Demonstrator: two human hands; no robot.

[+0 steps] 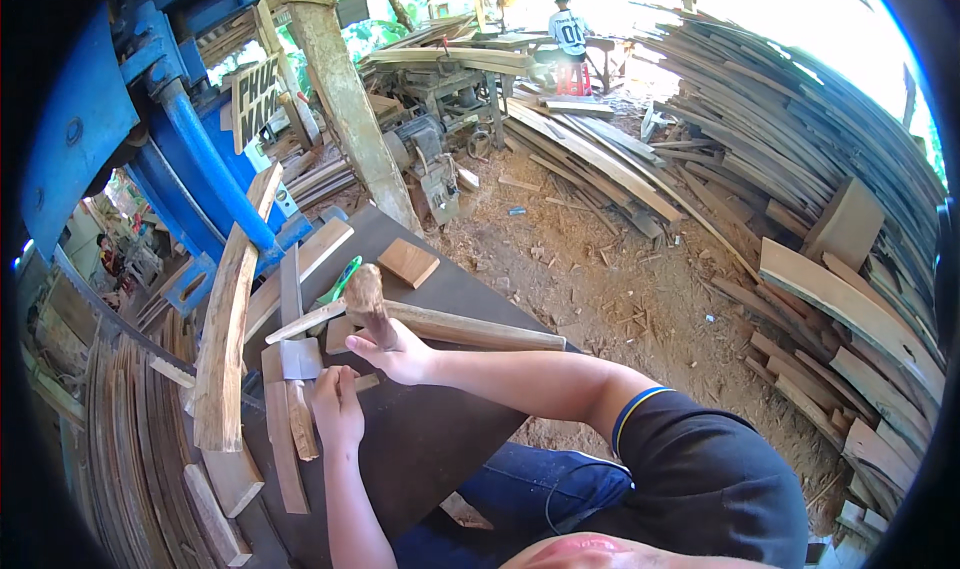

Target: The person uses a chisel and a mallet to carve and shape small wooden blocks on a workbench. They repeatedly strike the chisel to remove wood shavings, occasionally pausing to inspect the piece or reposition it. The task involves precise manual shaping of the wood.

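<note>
My right hand is closed round a wooden mallet, its thick rough end raised over the dark table. Close by, my left hand makes a fist on a cleaver-like tool, with a short bit of wooden handle showing beyond the fingers. Its broad grey blade lies against a narrow wood strip. Beside that strip is a longer wood piece. The exact contact between blade and wood is hard to make out.
A blue bandsaw stands at the left, with a thick plank near it. On the table lie a small wood block, a green-handled tool and a tapered wood piece. Board stacks fill the right. A person sits far off.
</note>
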